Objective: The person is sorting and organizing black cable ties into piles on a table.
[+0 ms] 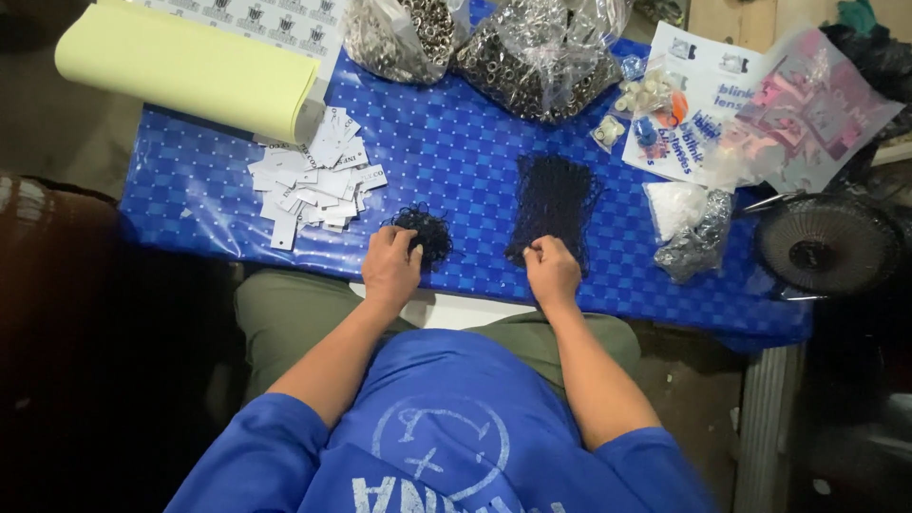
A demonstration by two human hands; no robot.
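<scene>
I have both hands low on the blue checked surface [456, 161], close to its near edge. My left hand [389, 266] sits with fingers curled, its grip pinching at the edge of a small tangled clump of black loops [425, 231] that lies just beyond the knuckles. My right hand [551, 269] is bunched too, its grip pressed together on the near end of a longer bundle of black strings [554, 204], which stretches away from me across the surface. The two dark piles lie near each other but apart.

To the left of the clump, a scatter of small white tags [313, 185] spreads out, and beyond it lies a pale yellow roll of sheet [190, 66]. At the far edge, clear bags of metal eyelets [532, 52] slump together. To the right I see a small bag of white bits [676, 206] beside a bag of dark bits [701, 242], and a small black fan [825, 245] at the surface's edge.
</scene>
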